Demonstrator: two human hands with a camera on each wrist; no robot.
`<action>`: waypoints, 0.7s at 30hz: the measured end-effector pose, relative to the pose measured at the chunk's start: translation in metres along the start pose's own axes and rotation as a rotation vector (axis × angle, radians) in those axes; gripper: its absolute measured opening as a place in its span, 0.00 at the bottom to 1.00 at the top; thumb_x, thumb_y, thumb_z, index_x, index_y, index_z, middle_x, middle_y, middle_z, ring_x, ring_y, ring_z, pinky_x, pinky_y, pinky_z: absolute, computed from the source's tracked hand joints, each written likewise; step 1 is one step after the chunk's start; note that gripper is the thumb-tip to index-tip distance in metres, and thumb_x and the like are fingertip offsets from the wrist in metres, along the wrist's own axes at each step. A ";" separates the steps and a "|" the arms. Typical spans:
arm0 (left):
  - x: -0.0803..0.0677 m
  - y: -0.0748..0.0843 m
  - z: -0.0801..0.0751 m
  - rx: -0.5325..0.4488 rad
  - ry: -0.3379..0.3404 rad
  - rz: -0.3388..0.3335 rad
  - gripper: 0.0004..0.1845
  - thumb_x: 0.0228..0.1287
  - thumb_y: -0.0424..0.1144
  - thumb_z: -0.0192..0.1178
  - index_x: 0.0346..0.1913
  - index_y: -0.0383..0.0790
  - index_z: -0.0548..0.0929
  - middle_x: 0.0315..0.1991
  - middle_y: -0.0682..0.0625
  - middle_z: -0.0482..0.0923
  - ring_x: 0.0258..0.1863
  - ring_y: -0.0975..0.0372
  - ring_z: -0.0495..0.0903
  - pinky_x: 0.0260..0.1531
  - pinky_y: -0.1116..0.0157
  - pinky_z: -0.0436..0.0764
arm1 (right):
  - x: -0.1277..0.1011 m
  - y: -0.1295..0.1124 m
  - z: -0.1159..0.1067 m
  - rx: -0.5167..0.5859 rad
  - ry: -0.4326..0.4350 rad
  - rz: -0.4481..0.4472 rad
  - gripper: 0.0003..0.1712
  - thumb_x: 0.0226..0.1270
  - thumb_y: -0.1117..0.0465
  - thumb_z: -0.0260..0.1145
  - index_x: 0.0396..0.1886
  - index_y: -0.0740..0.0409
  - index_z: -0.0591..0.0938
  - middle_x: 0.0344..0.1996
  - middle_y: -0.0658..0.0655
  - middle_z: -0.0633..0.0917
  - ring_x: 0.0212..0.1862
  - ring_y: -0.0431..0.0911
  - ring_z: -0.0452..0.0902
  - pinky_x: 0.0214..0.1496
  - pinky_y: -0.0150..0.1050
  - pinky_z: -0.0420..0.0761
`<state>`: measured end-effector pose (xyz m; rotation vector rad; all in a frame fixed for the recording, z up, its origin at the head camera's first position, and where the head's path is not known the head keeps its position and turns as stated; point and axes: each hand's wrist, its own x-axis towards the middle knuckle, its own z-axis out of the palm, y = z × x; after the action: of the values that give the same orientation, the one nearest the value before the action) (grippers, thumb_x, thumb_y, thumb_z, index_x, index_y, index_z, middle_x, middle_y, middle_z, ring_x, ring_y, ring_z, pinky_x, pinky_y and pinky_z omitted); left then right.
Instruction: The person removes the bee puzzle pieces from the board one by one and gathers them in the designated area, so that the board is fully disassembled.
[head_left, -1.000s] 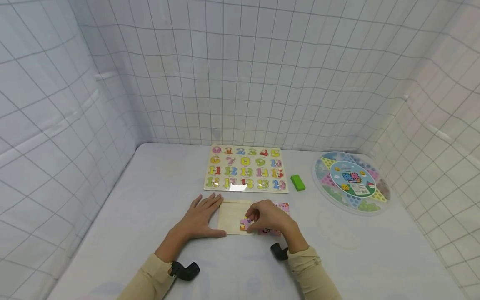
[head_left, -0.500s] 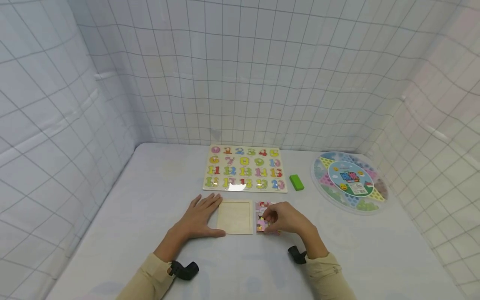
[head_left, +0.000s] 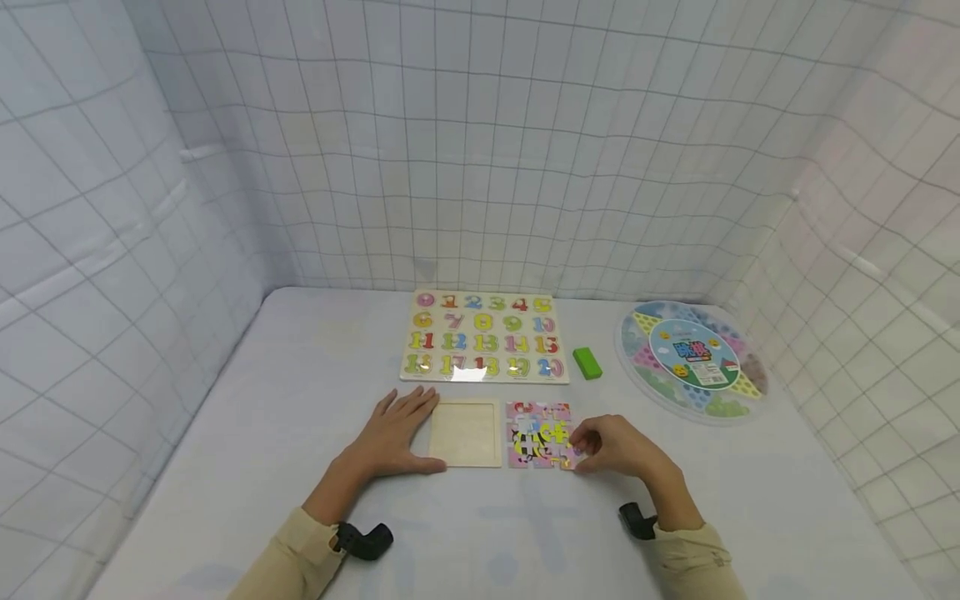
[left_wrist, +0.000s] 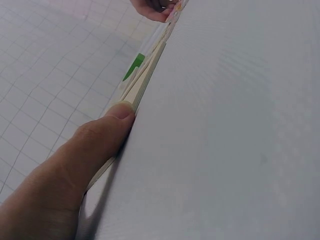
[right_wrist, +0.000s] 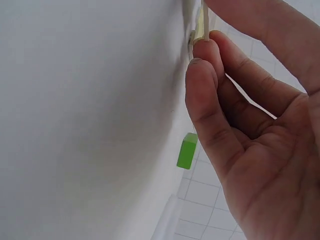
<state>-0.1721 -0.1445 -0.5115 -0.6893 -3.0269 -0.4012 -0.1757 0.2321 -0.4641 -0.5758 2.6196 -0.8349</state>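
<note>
A shallow wooden tray (head_left: 463, 433) lies on the white table, with nothing in it. My left hand (head_left: 396, 429) lies flat on the table at the tray's left side; in the left wrist view its thumb (left_wrist: 107, 132) presses the tray's edge (left_wrist: 146, 82). Just right of the tray is a pink and yellow jigsaw (head_left: 537, 433) of joined pieces. My right hand (head_left: 611, 446) is at the jigsaw's lower right corner, its fingertips (right_wrist: 202, 55) pinching the thin edge of a jigsaw piece (right_wrist: 202, 22).
A wooden number board (head_left: 483, 346) lies behind the tray. A green block (head_left: 587, 363) sits to its right, also visible as the green block (right_wrist: 188, 150). A round plastic game case (head_left: 690, 358) is at the far right. Grid-patterned walls enclose the table.
My right hand left the tray's lower right corner with a piece and moved right to the jigsaw's far corner, uncovering the jigsaw. The left hand has stayed in place.
</note>
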 end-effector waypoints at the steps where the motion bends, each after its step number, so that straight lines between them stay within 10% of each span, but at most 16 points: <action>1: -0.001 -0.001 0.000 0.004 0.002 -0.002 0.61 0.35 0.82 0.48 0.71 0.46 0.55 0.72 0.52 0.53 0.72 0.57 0.50 0.69 0.49 0.43 | 0.000 -0.001 0.001 0.003 -0.003 0.000 0.18 0.41 0.59 0.76 0.34 0.55 0.81 0.25 0.48 0.78 0.30 0.41 0.71 0.30 0.30 0.74; 21: 0.000 0.000 0.005 0.013 0.011 0.000 0.61 0.35 0.83 0.46 0.71 0.46 0.55 0.72 0.53 0.52 0.72 0.58 0.49 0.69 0.49 0.44 | 0.002 -0.005 0.009 -0.014 0.012 0.042 0.16 0.43 0.59 0.75 0.34 0.53 0.81 0.26 0.48 0.77 0.31 0.41 0.69 0.32 0.31 0.73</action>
<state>-0.1722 -0.1437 -0.5161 -0.6847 -3.0164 -0.3836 -0.1728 0.2231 -0.4681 -0.5188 2.6406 -0.8106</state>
